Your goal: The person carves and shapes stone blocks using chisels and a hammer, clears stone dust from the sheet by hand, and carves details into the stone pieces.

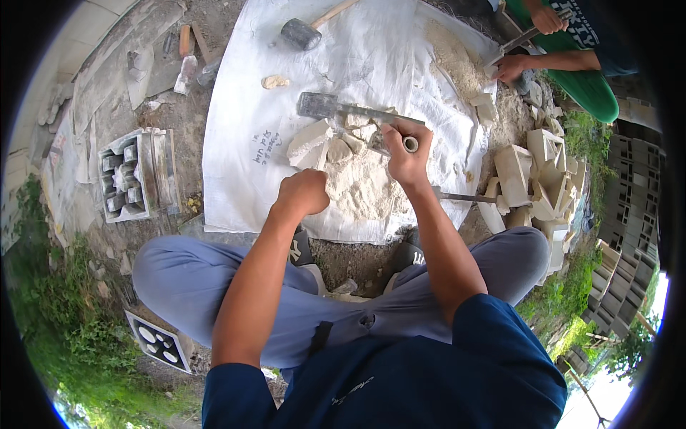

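My right hand is closed round a tool with a hollow, pipe-like handle end. A dark metal bar passes just beyond that fist, toward a dark rectangular metal head; how they join the held tool is unclear. My left hand is a closed fist just below a pale stone block; its fingers face away, so anything inside is hidden. Between the hands lie broken stone chunks and a heap of pale crumbs and powder. A metal rod lies right of my right wrist.
A white sheet lies beneath. On it rest a dark-headed mallet and a small stone. Cut stone pieces pile up at right. A metal mould-like block stands left. At upper right, another person's hands hold a tool.
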Tool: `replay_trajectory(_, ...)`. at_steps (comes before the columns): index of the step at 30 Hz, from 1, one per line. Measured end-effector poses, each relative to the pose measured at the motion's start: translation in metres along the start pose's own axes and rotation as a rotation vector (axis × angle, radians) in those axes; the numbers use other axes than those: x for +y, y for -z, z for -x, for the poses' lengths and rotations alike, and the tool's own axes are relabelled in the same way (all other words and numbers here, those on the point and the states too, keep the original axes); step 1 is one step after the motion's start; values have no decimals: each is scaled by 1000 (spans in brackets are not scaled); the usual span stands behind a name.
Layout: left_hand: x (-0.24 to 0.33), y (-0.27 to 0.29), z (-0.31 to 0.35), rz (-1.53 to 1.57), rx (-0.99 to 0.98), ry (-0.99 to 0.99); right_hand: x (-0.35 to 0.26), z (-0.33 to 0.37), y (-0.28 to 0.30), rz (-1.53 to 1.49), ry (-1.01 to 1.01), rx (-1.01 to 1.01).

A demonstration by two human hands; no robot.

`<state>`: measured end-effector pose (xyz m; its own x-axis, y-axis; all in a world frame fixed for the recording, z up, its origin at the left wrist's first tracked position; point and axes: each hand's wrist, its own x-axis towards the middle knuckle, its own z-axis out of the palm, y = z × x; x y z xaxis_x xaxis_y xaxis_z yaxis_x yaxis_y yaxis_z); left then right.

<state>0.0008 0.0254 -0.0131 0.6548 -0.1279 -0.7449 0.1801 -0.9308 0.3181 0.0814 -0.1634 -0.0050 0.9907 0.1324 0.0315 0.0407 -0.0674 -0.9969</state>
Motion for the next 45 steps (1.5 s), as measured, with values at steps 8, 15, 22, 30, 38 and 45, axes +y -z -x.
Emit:
replay_trajectory(8, -5, -6, -1, -3, -26, 28, 6, -5, -5, -61, 31, 25)
replay_trajectory(15, 3, -4, -4, -11, -18, 16, 28, -1, -4, 0, 38, -10)
replay_trajectory(22, -2, 1, 0, 7, -64, 41, -11, -1, -4, 18, 66, -57)
replay_trajectory(30, -7, -4, 2, 11, -30, 39, -11, -3, -9, -114, -3, 9)
replay_trajectory(38, -9, -8, -2, 9, 8, 27, 8, 0, -23, -55, -74, 79)
replay_trajectory(45, 3, -1, -3, -19, -22, 10, 26, 5, -5, -59, 88, 33)
